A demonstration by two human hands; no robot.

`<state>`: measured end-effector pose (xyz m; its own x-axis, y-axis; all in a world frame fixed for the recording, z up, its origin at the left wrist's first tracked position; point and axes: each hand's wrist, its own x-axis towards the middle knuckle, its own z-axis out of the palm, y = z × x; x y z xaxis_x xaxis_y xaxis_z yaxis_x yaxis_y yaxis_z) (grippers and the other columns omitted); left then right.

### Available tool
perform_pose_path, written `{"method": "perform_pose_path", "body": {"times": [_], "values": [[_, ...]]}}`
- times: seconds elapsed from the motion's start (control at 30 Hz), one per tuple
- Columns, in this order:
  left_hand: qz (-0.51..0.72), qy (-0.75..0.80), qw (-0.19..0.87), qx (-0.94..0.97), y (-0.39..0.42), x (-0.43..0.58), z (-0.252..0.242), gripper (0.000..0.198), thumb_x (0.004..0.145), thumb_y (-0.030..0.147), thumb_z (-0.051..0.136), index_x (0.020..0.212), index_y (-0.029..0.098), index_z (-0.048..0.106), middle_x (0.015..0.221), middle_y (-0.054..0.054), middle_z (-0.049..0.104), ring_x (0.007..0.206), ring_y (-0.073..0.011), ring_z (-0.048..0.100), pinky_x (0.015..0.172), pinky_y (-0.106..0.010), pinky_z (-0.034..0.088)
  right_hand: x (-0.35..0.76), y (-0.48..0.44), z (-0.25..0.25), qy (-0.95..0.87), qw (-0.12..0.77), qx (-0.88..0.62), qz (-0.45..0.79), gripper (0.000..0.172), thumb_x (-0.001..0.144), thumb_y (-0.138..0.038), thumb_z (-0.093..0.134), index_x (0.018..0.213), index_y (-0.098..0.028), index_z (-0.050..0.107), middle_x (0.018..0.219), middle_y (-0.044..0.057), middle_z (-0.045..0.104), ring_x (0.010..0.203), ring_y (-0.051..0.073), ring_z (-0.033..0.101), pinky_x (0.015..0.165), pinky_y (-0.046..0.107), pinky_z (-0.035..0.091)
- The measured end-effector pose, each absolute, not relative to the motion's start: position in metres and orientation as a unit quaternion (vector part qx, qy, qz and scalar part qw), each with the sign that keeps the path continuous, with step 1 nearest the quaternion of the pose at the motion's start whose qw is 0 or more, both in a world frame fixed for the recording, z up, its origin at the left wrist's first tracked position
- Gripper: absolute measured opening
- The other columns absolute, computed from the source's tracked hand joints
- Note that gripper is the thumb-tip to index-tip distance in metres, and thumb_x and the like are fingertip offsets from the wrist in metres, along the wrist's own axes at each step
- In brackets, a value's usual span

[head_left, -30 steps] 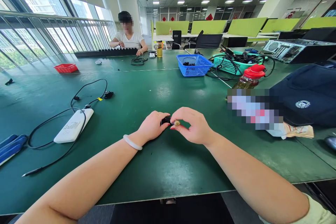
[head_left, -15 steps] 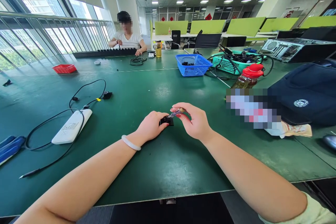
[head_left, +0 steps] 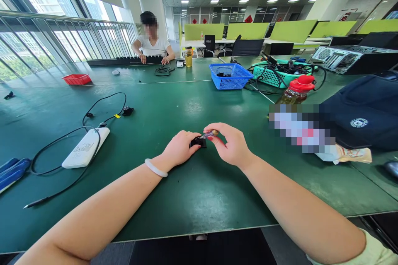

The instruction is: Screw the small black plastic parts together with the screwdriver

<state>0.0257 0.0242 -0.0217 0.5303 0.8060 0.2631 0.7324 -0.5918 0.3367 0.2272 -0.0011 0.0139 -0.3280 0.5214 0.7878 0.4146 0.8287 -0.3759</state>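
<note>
On the green table (head_left: 192,211) a small black part (head_left: 202,143) lies under the fingers of my left hand (head_left: 178,149), which are closed on its left side. My right hand (head_left: 231,143) pinches the handle of a small screwdriver (head_left: 211,133) between thumb and fingers. The screwdriver slants down to the left, its tip end at the black part. Whether the tip touches a screw is too small to make out. Fingers of the left hand partly cover the part.
A white power strip (head_left: 85,147) with black cables and blue gloves (head_left: 15,169) lie left. Ahead stand a blue basket (head_left: 230,83), a green basket (head_left: 264,76) and a red-lidded bottle (head_left: 301,85). A dark bag (head_left: 367,107) is right. A person (head_left: 152,45) sits across the table.
The screwdriver handle has tilted slightly lower in my right hand. My left hand stays on the black part. Across the table, the person's hand has come down toward the tabletop.
</note>
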Motion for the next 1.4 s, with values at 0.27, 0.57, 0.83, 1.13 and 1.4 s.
{"method": "perform_pose_path", "body": {"times": [0.27, 0.57, 0.83, 1.13, 1.4], "values": [[0.210, 0.425, 0.108, 0.874, 0.024, 0.026, -0.019, 0.027, 0.093, 0.030, 0.058, 0.116, 0.022, 0.066, 0.109, -0.004, 0.071, 0.101, -0.0228, 0.061, 0.096, -0.039, 0.047, 0.226, -0.002, 0.016, -0.821, 0.495, -0.276, 0.072, 0.011, 0.086, -0.013, 0.060, 0.091, -0.023, 0.064, 0.083, 0.000, 0.071, 0.075, 0.015, 0.067, 0.074, 0.028, 0.057], [0.195, 0.444, 0.100, 0.869, 0.024, 0.026, -0.021, 0.035, 0.091, 0.029, 0.060, 0.124, 0.020, 0.062, 0.115, -0.005, 0.070, 0.103, -0.0241, 0.060, 0.096, -0.041, 0.048, 0.229, -0.002, 0.015, -0.749, 0.568, -0.310, 0.145, 0.016, 0.091, -0.015, 0.055, 0.103, -0.023, 0.061, 0.090, 0.002, 0.072, 0.081, 0.016, 0.071, 0.080, 0.032, 0.059], [0.190, 0.442, 0.090, 0.872, 0.024, 0.026, -0.022, 0.036, 0.091, 0.027, 0.060, 0.126, 0.020, 0.061, 0.117, -0.005, 0.069, 0.105, -0.0242, 0.061, 0.097, -0.041, 0.047, 0.228, -0.007, 0.019, -0.795, 0.517, -0.307, 0.076, 0.015, 0.091, -0.015, 0.052, 0.100, -0.023, 0.061, 0.087, 0.001, 0.073, 0.076, 0.015, 0.070, 0.074, 0.029, 0.058], [0.197, 0.423, 0.089, 0.880, 0.027, 0.025, -0.026, 0.028, 0.091, 0.028, 0.057, 0.117, 0.020, 0.064, 0.109, -0.007, 0.070, 0.101, -0.0226, 0.062, 0.095, -0.038, 0.047, 0.221, -0.013, 0.024, -0.880, 0.445, -0.156, 0.055, 0.015, 0.089, -0.010, 0.053, 0.096, -0.022, 0.061, 0.084, 0.002, 0.069, 0.079, 0.015, 0.063, 0.075, 0.028, 0.054], [0.180, 0.474, 0.115, 0.854, 0.019, 0.029, -0.012, 0.034, 0.089, 0.025, 0.055, 0.122, 0.020, 0.063, 0.118, -0.005, 0.069, 0.105, -0.0239, 0.058, 0.096, -0.040, 0.048, 0.201, -0.028, 0.015, -0.968, 0.233, -0.082, -0.047, 0.010, 0.086, -0.015, 0.059, 0.082, -0.019, 0.066, 0.079, 0.003, 0.066, 0.073, 0.017, 0.055, 0.073, 0.032, 0.046]]}}
